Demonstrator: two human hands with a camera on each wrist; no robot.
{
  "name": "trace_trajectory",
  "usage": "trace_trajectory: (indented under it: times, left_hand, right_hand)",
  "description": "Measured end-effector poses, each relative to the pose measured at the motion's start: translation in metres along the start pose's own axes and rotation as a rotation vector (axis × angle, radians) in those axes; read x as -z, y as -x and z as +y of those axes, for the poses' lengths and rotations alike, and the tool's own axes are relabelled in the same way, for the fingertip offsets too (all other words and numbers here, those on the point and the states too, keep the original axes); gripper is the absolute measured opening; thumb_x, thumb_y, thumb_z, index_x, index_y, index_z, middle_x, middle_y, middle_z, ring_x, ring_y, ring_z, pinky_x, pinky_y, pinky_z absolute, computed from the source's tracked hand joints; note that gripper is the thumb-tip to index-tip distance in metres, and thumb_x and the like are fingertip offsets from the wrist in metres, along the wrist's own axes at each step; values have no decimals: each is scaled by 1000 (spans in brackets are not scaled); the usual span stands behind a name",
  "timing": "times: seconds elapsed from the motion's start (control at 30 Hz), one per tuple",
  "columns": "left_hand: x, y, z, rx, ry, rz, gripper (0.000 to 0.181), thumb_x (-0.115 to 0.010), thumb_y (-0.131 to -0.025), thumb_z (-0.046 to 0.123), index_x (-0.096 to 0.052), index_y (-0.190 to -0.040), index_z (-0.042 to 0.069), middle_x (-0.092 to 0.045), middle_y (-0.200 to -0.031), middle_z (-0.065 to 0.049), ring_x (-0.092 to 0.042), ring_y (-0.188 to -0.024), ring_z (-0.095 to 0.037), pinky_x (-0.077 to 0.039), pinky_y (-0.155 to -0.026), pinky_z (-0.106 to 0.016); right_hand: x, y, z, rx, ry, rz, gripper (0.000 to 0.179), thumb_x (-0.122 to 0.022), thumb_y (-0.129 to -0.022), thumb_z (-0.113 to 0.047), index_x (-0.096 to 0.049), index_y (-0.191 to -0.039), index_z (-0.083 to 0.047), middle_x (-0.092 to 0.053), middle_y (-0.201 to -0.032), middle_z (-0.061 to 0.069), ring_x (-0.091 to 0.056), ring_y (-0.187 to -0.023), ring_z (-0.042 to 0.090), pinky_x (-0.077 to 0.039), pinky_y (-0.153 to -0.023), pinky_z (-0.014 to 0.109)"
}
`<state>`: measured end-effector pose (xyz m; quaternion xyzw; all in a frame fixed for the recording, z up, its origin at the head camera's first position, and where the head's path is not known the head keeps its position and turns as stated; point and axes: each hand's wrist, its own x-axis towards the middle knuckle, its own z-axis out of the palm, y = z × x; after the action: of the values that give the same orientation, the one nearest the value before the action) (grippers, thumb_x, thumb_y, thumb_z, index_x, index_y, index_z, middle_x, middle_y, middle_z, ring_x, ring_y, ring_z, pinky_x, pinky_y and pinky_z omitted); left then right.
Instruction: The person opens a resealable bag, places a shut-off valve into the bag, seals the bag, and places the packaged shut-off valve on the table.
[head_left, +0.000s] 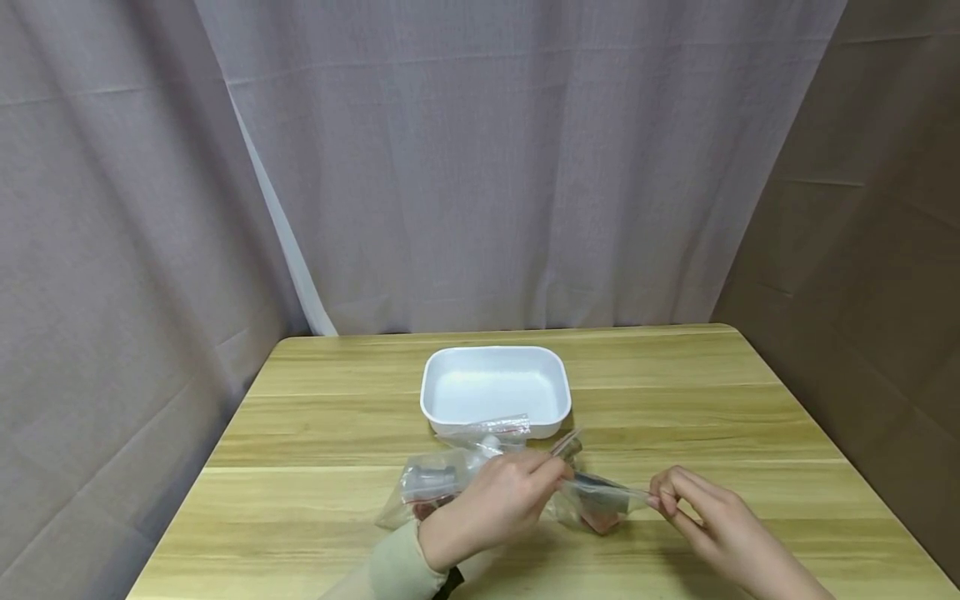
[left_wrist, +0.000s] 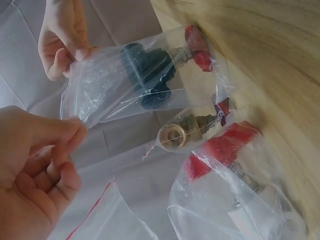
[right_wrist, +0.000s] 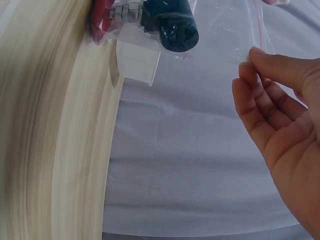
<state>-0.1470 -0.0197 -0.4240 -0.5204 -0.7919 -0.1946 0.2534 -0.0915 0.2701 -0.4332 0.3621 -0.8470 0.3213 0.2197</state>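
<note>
Between my two hands stretches a clear zip bag [left_wrist: 102,75] holding a dark green valve [left_wrist: 150,75] with a red handle [left_wrist: 200,50]. My left hand [head_left: 502,492] pinches one end of its mouth between thumb and fingers. At the other corner, the thumb and index finger of my right hand [head_left: 708,521] pinch the plastic near the red seal line. The valve hangs at the bag's bottom, low over the table. Beside it, the left wrist view has a bagged brass valve [left_wrist: 180,134] and a bagged white fitting with a broad red handle [left_wrist: 222,152].
A white plastic tray [head_left: 495,392] stands behind the bags on the wooden table [head_left: 315,433]. More clear bags [head_left: 427,483] lie to the left, partly covered by my left hand and forearm. Grey curtains [head_left: 480,167] enclose the table at the back and sides.
</note>
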Motion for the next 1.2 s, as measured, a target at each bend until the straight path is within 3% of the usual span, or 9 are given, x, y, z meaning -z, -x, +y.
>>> trace_trajectory:
  times: [0.23,0.4,0.53,0.6,0.7,0.87,1.07,1.2]
  left_hand:
    - [0,-3,2,30,-10,-2,10,-66,-97,11,-66,-106,10,-71,-99,2,-68,-90,-12,-55,-80,-22]
    - [-2,-5,6,7,-82,-12,17,-66,-91,10,-67,-108,10,-67,-97,4,-65,-86,-11,-54,-74,-23]
    - [-4,-6,10,-18,-121,-25,21,-67,-86,11,-68,-107,10,-65,-93,5,-61,-81,-10,-51,-70,-22]
    - [-5,-7,11,-24,-121,-28,20,-68,-87,12,-68,-107,10,-65,-93,5,-60,-80,-9,-50,-70,-20]
    - [-7,-8,13,-38,-106,-33,19,-67,-89,12,-68,-108,11,-64,-93,6,-59,-79,-7,-49,-70,-16]
    - [-11,-8,17,-62,-65,-25,16,-65,-90,10,-66,-106,11,-62,-90,7,-55,-75,-4,-45,-71,-12]
    - [-13,-6,20,-62,-61,-32,14,-65,-91,9,-65,-105,13,-60,-87,8,-57,-75,-5,-46,-70,-13]
    - [-15,-5,19,-77,-88,-21,13,-66,-90,9,-64,-102,13,-57,-84,9,-56,-73,-4,-44,-68,-13]
  right_hand:
    - [-2,0,2,1,35,55,27,-45,-105,-40,-54,-91,-18,-60,-96,-16,-60,-87,1,-46,-80,9]
    - [-1,-1,3,-49,113,74,13,-68,-98,-26,-64,-109,-20,-64,-94,-14,-60,-84,1,-45,-75,10]
    - [-3,-5,0,-46,121,37,51,-85,-78,-4,-64,-121,-20,-64,-107,-13,-61,-94,4,-44,-85,10]
    - [-6,-8,-3,-41,116,19,58,-86,-73,-2,-64,-123,-22,-63,-113,-13,-61,-99,5,-42,-91,10]
    - [-14,-14,-7,-27,113,3,51,-86,-76,-9,-65,-121,-23,-62,-114,-13,-61,-103,6,-40,-95,9]
    - [-27,-24,-11,30,87,-20,31,-82,-83,-13,-68,-109,-25,-64,-106,-16,-61,-95,4,-45,-88,12]
    - [-38,-26,-14,37,117,-3,35,-85,-76,-8,-70,-102,-25,-65,-101,-19,-62,-89,3,-47,-84,12]
    - [-41,-25,-14,48,122,4,32,-84,-77,-10,-69,-101,-26,-65,-100,-19,-62,-89,3,-47,-83,12]
